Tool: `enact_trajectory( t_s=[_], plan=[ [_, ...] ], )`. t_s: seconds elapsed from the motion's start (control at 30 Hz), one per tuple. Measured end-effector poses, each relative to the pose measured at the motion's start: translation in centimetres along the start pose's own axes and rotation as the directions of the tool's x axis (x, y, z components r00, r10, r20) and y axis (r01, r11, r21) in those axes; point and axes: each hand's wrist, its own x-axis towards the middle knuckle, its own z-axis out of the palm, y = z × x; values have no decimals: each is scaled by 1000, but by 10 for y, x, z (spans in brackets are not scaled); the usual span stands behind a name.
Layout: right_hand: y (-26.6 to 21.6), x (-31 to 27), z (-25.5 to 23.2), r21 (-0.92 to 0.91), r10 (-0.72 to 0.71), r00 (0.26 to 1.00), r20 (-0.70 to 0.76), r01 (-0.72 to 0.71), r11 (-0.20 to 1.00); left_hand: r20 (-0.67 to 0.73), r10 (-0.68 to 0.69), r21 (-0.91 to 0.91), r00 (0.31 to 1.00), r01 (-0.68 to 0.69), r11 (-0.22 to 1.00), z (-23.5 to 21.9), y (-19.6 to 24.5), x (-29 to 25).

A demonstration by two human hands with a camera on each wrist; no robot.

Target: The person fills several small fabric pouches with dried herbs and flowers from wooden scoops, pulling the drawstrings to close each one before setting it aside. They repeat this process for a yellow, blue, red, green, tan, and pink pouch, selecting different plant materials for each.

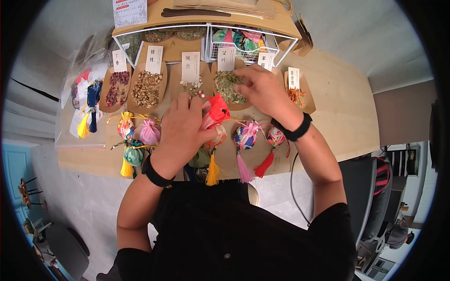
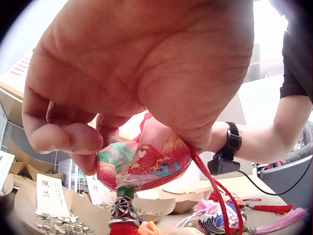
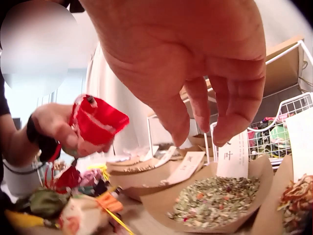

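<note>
My left hand [image 1: 180, 129] grips a small red brocade sachet pouch [image 2: 146, 164], its red mouth spread wide in the right wrist view. A green bead, a metal cap and red tassel threads hang under the pouch, and a red cord loops down beside it. Over a kraft paper tray of chopped dried green herb [image 1: 229, 86], my right hand [image 1: 269, 93] hovers with its fingers bent downward. Thumb and fingertips stand apart with nothing between them in the right wrist view. A white label card [image 3: 234, 155] stands at the back of that tray.
Several more paper trays line the table, among them dark red buds [image 1: 117, 89], brown chips [image 1: 147, 89] and orange petals [image 1: 296, 97]. Finished tasselled sachets, one with a pink tassel [image 1: 244, 166], lie along the near edge. Behind the trays rises a wooden shelf [image 1: 281, 25] with a wire basket.
</note>
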Motion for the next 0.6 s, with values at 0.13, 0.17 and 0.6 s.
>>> enact_trajectory(
  t_s=[0.13, 0.17, 0.6],
  plan=[
    [16, 24, 17, -185, -147, 976, 163, 176, 967, 20, 0, 24, 1000, -1, 1000, -5, -3, -1],
    [20, 29, 22, -225, -178, 969, 169, 214, 951, 16, -1, 13, 1000, 1, 1000, -6, -4, -1],
    [34, 38, 48, -304, -125, 958, 259, 203, 931, 52, -15, 8, 999, 15, 1000, -4, -13, 6]
  ],
)
